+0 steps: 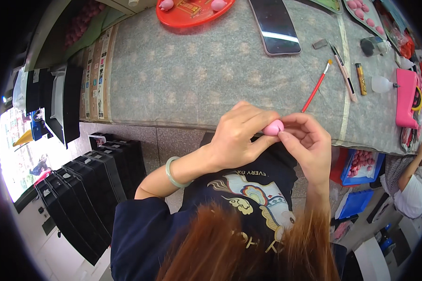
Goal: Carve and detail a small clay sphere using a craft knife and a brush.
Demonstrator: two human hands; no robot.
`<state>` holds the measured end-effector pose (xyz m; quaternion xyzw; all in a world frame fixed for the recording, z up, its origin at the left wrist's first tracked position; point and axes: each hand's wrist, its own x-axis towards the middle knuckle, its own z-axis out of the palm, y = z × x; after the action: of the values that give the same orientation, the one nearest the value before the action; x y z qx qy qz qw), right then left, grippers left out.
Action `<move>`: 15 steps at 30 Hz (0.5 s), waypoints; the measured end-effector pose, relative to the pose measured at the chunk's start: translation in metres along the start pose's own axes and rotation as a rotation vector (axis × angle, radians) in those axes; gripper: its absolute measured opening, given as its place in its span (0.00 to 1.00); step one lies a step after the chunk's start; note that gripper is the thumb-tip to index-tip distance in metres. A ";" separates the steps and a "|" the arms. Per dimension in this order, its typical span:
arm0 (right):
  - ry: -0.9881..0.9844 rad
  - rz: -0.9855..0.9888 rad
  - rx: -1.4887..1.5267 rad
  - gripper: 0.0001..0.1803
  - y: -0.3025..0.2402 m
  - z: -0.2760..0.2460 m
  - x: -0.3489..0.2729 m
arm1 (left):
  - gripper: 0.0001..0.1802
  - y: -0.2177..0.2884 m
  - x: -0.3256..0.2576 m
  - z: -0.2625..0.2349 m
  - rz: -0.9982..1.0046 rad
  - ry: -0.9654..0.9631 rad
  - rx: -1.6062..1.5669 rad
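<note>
Just off the front edge of the table, both my hands meet over a small pink rounded piece (273, 128). My left hand (241, 133) grips it from the left between thumb and fingers. From the right, the thumb and forefinger of my right hand (309, 143) close on its edge, beside a small dark mark or slit. Whether the right fingertips also hold something tiny is hidden. A red-handled paintbrush (316, 89) lies on the table beyond my right hand. Similar pink pieces sit on a red plate (192, 19) at the far edge.
A grey cloth covers the table (173, 79). On it lie a phone (275, 25), a slim pen-like tool (343, 72), a yellow tube (361, 78), small bottles and a pink tape dispenser (406, 98). Black cases (86, 196) stand lower left; a blue bin (344, 173) and another person (412, 192) are right.
</note>
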<state>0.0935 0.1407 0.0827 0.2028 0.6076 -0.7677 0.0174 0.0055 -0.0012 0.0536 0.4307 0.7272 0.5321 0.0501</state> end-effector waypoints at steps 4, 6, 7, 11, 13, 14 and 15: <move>-0.013 0.035 0.031 0.12 0.005 -0.003 0.003 | 0.14 -0.006 -0.003 0.002 0.026 -0.026 0.041; 0.024 0.021 -0.174 0.13 0.007 0.003 0.003 | 0.14 -0.010 -0.002 0.002 0.038 -0.020 0.052; 0.068 -0.001 -0.199 0.12 0.007 0.006 0.002 | 0.15 -0.010 -0.002 0.001 0.035 -0.064 0.088; 0.197 -0.214 -0.320 0.10 0.026 0.008 0.009 | 0.19 -0.012 -0.001 0.008 -0.140 -0.092 0.036; 0.356 -0.317 -0.394 0.10 0.036 0.009 0.012 | 0.21 -0.009 -0.003 0.007 -0.346 -0.112 -0.200; 0.352 -0.318 -0.394 0.10 0.039 0.009 0.014 | 0.22 -0.008 -0.003 0.006 -0.550 -0.131 -0.435; 0.373 -0.372 -0.470 0.11 0.041 0.009 0.015 | 0.22 -0.008 -0.002 0.007 -0.552 -0.126 -0.433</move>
<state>0.0883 0.1246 0.0411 0.2157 0.7869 -0.5468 -0.1879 0.0056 0.0021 0.0439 0.2294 0.6820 0.6127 0.3270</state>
